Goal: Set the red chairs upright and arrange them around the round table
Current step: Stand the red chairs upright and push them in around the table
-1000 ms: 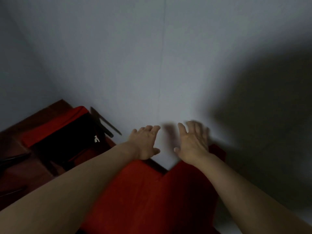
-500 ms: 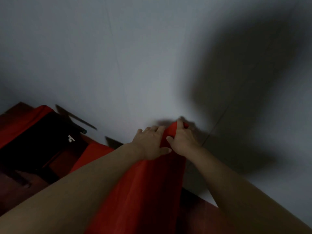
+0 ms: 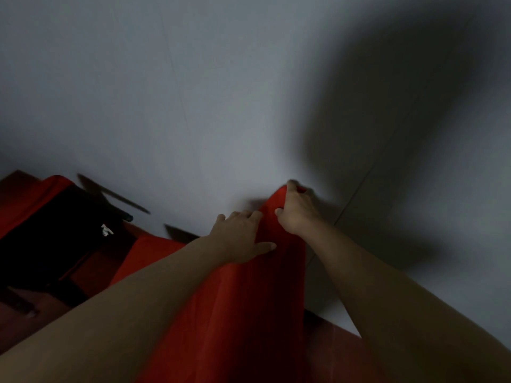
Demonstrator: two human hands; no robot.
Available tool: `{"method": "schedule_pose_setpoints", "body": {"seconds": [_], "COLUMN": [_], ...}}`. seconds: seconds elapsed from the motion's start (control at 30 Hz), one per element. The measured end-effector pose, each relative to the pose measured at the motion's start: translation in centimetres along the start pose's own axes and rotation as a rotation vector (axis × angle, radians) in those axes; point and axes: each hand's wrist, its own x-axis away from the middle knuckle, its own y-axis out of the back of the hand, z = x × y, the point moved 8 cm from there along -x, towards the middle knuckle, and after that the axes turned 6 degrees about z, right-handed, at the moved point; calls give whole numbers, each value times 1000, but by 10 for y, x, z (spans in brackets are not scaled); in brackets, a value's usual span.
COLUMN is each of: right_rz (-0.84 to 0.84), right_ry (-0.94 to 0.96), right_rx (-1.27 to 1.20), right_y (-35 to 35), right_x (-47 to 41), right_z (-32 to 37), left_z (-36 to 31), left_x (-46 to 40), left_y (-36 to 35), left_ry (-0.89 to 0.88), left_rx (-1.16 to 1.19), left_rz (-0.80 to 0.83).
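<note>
The red chair [image 3: 243, 308] lies in the lower middle of the view with its fabric-covered top edge pointing away over the pale floor [image 3: 221, 106], which is open beyond it and to the right, under a large dark shadow. The right hand [image 3: 297, 211] grips that top edge with the fingers curled over it, and the left hand [image 3: 239, 236] rests just beside it on the red fabric, though the blur hides whether its fingers curl around anything. On the left, near the chair, another red chair [image 3: 49, 233] with a dark underside lies tipped, its thin dark legs [image 3: 116, 197] reaching out over the floor.
</note>
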Motion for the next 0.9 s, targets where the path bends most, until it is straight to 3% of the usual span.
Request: {"method": "schedule_pose_setpoints", "body": {"seconds": [0.33,0.5,0.6,0.9], "right_rz": [-19,-71,-137,-77], "right_ry": [-67,-73,-24,102], "right_rx": [59,231,335,300], "right_y": [-7,-6,-9,-51], "right_x": [-10,0,2,-24], "right_z": [0,15,38,165], "left_z": [0,16,34,161], "left_x": [-3,-2,-2,15], "left_y": [8,24,35,65], "left_ry": [-32,-32,-30,-5], "left_rx": [-62,-48,-76,-91], "left_rz": [-3,-20,-31,-50]}}
